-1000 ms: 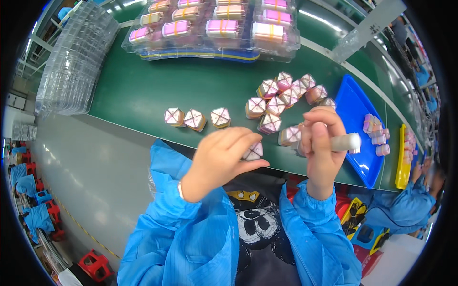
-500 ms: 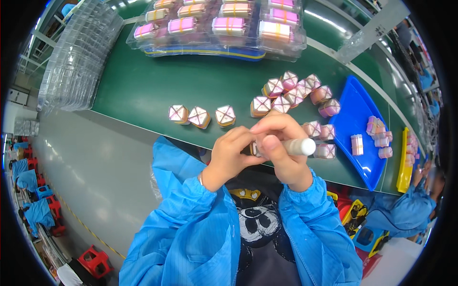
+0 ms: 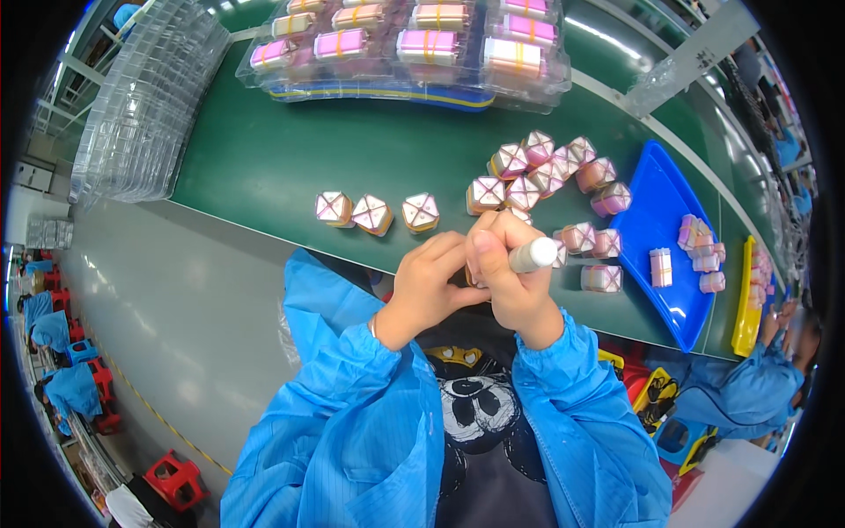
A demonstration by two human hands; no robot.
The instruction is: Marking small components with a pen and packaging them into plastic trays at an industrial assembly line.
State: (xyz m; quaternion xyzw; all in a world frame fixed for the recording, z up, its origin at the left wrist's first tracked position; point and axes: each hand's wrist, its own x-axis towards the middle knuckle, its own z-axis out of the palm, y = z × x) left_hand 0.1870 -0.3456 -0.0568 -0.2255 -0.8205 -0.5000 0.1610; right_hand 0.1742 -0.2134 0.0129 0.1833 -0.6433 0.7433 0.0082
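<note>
The right hand (image 3: 521,297) grips a white-capped tube (image 3: 532,256) just beside the left hand (image 3: 422,289), which curls around a small block (image 3: 473,280), mostly hidden. Beyond, pink-and-white blocks (image 3: 487,194) stand on the green table (image 3: 264,158) near a blue tray (image 3: 650,207); farther, clear trays (image 3: 378,81) hold banded blocks (image 3: 427,46).

A factory assembly floor: rows of near-identical pink and white bundles (image 3: 427,46) lie beyond the fingers (image 3: 437,250) over a long green tabletop (image 3: 290,145); stacked clear trays (image 3: 136,114) stand to their far left, red stools (image 3: 170,480) well left on grey flooring (image 3: 194,299), and a co-worker's blue sleeve (image 3: 744,387) to their right.
</note>
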